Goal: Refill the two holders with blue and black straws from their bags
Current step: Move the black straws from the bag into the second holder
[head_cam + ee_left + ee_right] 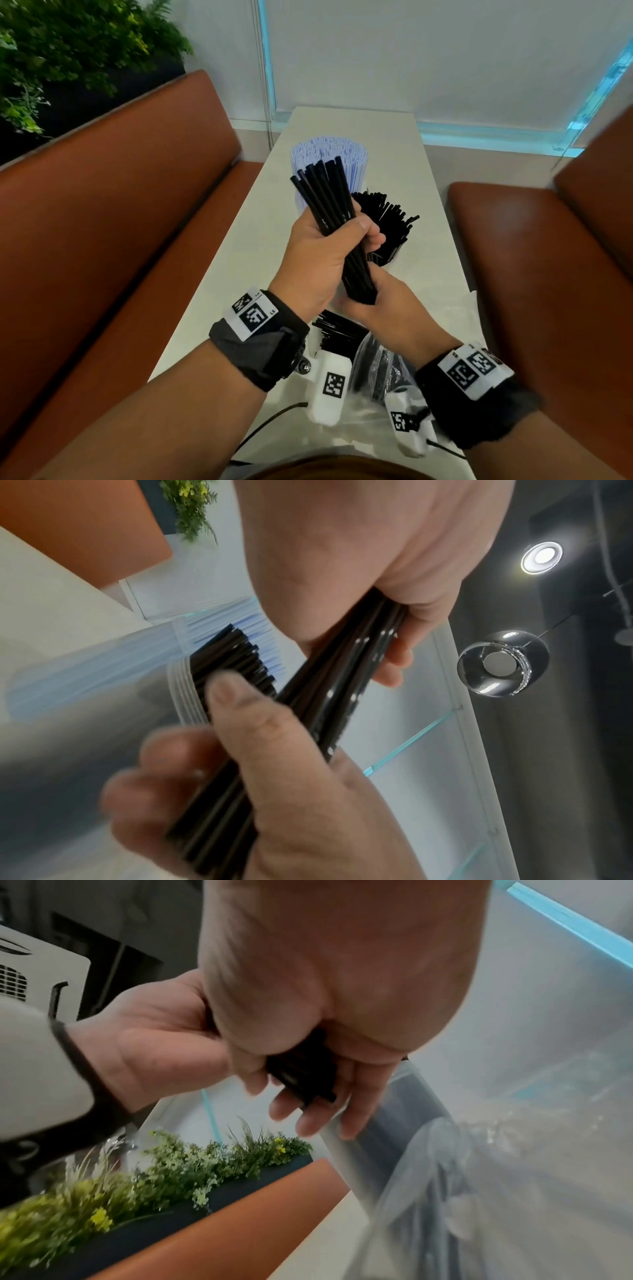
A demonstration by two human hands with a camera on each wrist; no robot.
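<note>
A bundle of black straws [329, 202] is held upright over the table, fanned at the top. My left hand [325, 250] grips it round the middle. My right hand [376, 305] grips its lower end. In the left wrist view the bundle [329, 704] runs between the left hand [387, 653] above and the right hand [274, 764] below. The right wrist view shows the right hand [308, 1096] curled round the straw ends [301, 1074]. Behind stand the blue straws' holder [329, 161], packed full, and the black straws' holder [387, 219].
A clear bag with more black straws [339, 335] lies on the white table [435, 205] under my wrists, beside crumpled plastic [459, 311]. Brown benches [137, 212] flank the table. Plants [68, 41] stand at the back left.
</note>
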